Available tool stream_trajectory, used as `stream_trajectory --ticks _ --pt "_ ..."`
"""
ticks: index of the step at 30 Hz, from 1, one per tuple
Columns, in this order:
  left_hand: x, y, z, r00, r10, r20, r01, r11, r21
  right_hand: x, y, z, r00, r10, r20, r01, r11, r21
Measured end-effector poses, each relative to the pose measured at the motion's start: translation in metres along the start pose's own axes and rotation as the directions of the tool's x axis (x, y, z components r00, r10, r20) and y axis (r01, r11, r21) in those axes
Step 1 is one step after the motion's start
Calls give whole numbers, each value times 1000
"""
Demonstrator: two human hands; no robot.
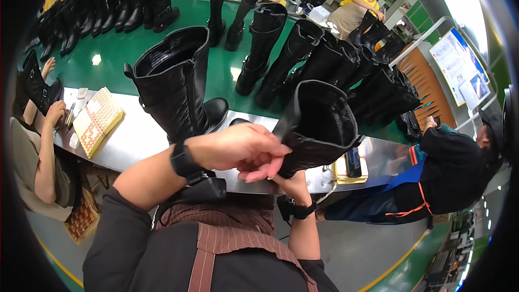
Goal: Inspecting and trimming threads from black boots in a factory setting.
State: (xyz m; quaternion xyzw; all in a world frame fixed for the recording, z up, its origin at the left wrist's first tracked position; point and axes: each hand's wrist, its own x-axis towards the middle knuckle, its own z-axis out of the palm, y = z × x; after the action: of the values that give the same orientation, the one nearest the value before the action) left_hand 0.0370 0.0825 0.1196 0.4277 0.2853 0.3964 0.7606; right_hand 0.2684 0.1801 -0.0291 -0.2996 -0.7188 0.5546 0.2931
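We find the black boot (311, 148) at the near edge of the tabletop (127, 146), opening upward, presumably for access. Fingers of the left hand (240, 148) curl beside it, possibly pinching; the right hand (295, 187) likely steadies it, grip hidden. Lining print inside the neighbouring boot (175, 94): illegible

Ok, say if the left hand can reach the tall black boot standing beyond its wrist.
Probably yes: the tall black boot appears close to the left hand, with nothing visibly between them.

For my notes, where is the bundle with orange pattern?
The bundle lies at the head view's left, between a co-worker's hand and a tall black boot.
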Motion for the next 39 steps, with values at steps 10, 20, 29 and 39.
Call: stream_trajectory --ticks 10,20,29,39 --pt "-31 46 37 990 77 -118 -22 913 407 -7 -27 12 944 321 73 -319 947 -41" --pt "-200 5 -20 700 -117 -705 712 192 675 4 -26 17 960 17 281 20 992 -128" --pt "-108 -128 -104 617 576 -537 15 673 740 18 -18 85 998 41 47 -27 959 -281" --pt "-49 -165 -94 494 629 -600 -166 746 645 -11 -9 115 925 -116 361 36 974 222"
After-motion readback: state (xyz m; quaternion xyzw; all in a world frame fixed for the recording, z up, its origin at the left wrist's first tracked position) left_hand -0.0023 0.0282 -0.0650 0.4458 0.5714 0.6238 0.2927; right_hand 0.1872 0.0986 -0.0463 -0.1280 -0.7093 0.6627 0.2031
